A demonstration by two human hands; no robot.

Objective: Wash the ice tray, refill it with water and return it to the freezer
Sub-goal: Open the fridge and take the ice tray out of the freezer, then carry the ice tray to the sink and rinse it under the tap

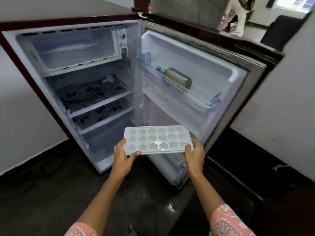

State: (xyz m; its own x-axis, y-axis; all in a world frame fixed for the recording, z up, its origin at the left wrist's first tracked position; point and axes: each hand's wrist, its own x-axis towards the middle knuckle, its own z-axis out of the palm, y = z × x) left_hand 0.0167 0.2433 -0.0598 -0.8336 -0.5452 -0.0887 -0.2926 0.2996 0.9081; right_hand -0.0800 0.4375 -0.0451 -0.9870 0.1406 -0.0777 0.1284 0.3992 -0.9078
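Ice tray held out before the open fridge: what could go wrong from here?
1. The ice tray is held only at its two short ends, by the left hand and the right hand. If it holds water, which I cannot confirm, a tilt on the way up could spill it.
2. The freezer compartment sits at the top of the fridge, well above the tray, so its lower lip could catch the tray's edge.

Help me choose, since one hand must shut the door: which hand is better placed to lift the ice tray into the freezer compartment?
Probably the left hand: it grips the end of the ice tray nearer the freezer compartment, up and left. The right hand holds the end beside the open door.
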